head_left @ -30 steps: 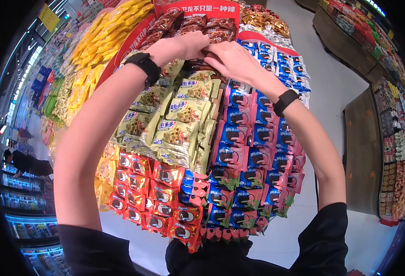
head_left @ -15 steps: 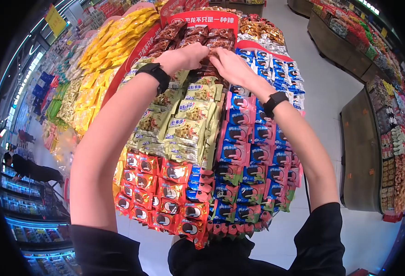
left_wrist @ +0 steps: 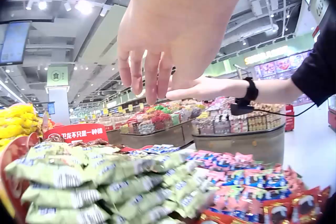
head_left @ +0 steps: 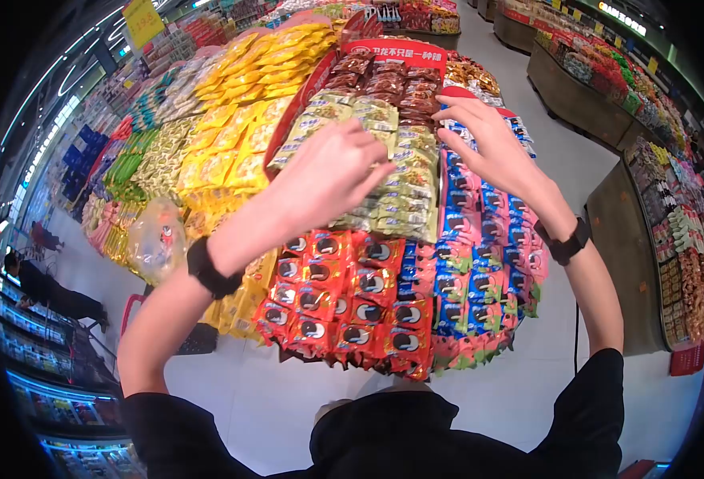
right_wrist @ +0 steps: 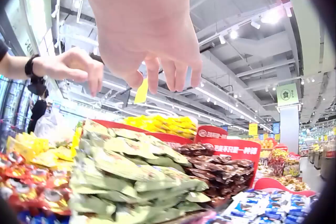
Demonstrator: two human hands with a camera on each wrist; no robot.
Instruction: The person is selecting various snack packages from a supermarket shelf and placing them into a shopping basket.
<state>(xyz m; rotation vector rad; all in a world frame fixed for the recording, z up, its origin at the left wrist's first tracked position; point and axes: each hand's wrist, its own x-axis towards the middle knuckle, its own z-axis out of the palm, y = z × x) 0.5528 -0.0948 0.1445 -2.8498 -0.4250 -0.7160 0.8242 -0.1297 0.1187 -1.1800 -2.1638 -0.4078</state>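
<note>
Above the stacked green snack packets (head_left: pixel 412 172) hovers my left hand (head_left: pixel 340 172), its fingers loosely bent with nothing between them. In the left wrist view those fingers (left_wrist: pixel 152 71) hang down in the air over the green packets (left_wrist: pixel 126 182). My right hand (head_left: pixel 491 148) is spread with relaxed fingers near the brown packets (head_left: pixel 420 96) and the blue cookie packets (head_left: pixel 460 191). The right wrist view has its fingertips (right_wrist: pixel 170 79) pointing down, apart from the green packets (right_wrist: pixel 131 171) and brown packets (right_wrist: pixel 220 174) below.
Red cookie packets (head_left: pixel 356 291) line the display's near edge. Yellow bags (head_left: pixel 272 56) are piled to the left, behind a red divider (head_left: pixel 304 112). A floor aisle runs on the right beside another snack counter (head_left: pixel 627 231). At far left a person in dark clothes (head_left: pixel 56 291) stands beside lit shelves.
Both hands were close together at the brown packets. They have since parted and come back, the left toward the green packets, the right over the blue ones. The head view has tilted up.
</note>
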